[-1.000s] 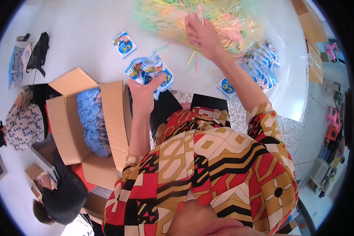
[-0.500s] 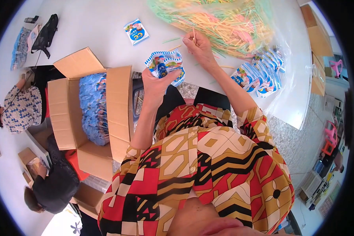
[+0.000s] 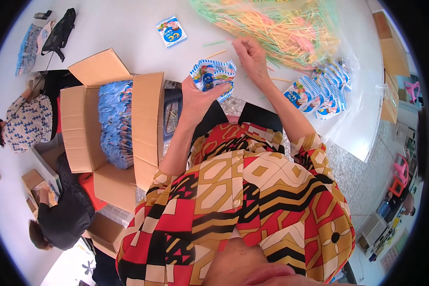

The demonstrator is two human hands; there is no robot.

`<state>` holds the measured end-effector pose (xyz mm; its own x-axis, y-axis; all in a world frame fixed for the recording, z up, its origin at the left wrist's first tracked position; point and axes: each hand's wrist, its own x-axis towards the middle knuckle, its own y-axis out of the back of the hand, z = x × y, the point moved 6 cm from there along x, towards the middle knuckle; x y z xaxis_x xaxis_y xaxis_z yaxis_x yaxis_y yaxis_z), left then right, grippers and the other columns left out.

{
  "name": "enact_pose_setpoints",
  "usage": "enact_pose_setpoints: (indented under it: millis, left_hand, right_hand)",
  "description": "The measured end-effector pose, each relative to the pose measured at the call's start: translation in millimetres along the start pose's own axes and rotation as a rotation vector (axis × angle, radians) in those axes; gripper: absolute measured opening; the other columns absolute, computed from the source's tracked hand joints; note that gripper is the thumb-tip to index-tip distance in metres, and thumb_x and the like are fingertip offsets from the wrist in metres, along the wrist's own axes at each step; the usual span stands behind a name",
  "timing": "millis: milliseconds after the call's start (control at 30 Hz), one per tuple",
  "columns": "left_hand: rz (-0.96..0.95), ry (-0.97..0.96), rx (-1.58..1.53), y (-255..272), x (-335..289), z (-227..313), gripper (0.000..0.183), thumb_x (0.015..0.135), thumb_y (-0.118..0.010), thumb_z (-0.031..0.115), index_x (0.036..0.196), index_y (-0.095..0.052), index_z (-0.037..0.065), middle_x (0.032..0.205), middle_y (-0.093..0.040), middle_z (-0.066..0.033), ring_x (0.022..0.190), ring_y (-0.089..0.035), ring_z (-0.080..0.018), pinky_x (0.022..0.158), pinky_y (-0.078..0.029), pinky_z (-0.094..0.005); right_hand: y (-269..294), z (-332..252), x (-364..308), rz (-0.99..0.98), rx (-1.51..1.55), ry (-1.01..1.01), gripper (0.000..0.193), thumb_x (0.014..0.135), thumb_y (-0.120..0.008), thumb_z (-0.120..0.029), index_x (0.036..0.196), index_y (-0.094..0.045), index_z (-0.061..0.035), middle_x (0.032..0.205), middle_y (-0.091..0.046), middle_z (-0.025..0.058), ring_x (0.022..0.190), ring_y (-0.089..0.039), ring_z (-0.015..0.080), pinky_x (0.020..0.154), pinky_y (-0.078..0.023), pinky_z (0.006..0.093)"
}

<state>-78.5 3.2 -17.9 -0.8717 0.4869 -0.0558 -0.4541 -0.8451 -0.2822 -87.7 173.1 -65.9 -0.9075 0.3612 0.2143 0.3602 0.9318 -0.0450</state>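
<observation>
Left hand (image 3: 198,97) is clamped on what appear to be several blue-and-white packets (image 3: 213,76), thumb across their front. Right hand (image 3: 251,56), at 2 o'clock from it and apart, has its fingers drawn together and appears to pinch a pink straw (image 3: 229,39); the contact itself is hidden. Step in hand, as judged: straw handling beside the held packets; the next move calls for a firm left grip and a controlled straw. Loose on the desk (image 3: 124,28), near 9 o'clock of the right hand, lie a green straw (image 3: 214,43) and a yellow straw (image 3: 216,54); a heap of straws (image 3: 281,35) sits at 1 o'clock, a packet pile (image 3: 321,93) at 4. From the left hand, a single packet (image 3: 171,31) lies at 11, an open carton (image 3: 148,119) between 8 and 9.
</observation>
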Motion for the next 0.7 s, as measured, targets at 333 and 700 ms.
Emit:
enact_pose_setpoints:
  millis: [333,700]
  left_hand:
    - [-0.008,-0.017,0.148,4,1,-9,0.032,0.07,-0.072,0.0,0.099,-0.059,-0.001,0.087,-0.065,-0.0034,0.078,-0.059,-0.0068,0.071,-0.048,-0.0221]
    - [-0.056,-0.002,0.164,-11,-2,-5,0.029,0.07,-0.073,0.002,0.096,-0.06,0.001,0.084,-0.064,-0.001,0.073,-0.055,-0.0049,0.067,-0.046,-0.021]
  right_hand:
    - [5,-95,19,-0.083,0.867,-0.168,0.025,0.097,-0.037,-0.027,0.094,-0.053,-0.0082,0.053,-0.03,-0.0057,0.042,-0.024,0.0042,0.04,-0.023,0.0205]
    - [-26,-138,0,-0.241,0.749,-0.127,0.025,0.098,-0.035,-0.028,0.095,-0.052,-0.0095,0.051,-0.028,-0.0053,0.041,-0.023,0.0056,0.04,-0.024,0.0214]
